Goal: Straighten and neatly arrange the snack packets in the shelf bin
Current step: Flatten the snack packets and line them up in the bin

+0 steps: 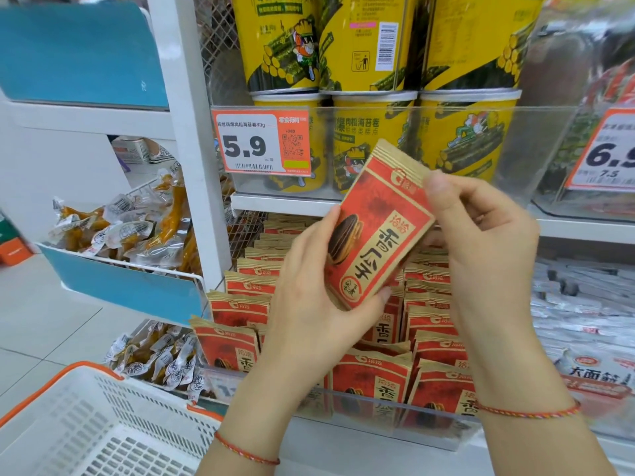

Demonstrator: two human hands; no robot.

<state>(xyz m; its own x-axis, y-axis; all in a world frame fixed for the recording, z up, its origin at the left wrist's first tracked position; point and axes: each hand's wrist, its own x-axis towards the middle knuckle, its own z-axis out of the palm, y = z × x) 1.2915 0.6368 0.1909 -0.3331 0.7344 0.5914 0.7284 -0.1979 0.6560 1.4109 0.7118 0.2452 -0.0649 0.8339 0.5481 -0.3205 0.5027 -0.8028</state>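
Basket (103, 424) at 7 o'clock; both hands, left hand (309, 304) and right hand (481, 255), fingers pinching one red packet (378, 228) above the bin (378, 427), probably squaring it up to slot back.

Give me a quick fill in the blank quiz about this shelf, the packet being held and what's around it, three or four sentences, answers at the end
1. The red packet is gripped by ____ hands, the left hand and the right hand.
2. The price tag in front of the yellow canisters reads ____.
3. The basket at lower left has an ____ rim.
4. Each wrist wears a thin ____ string bracelet.

Answers: both; 5.9; orange; red
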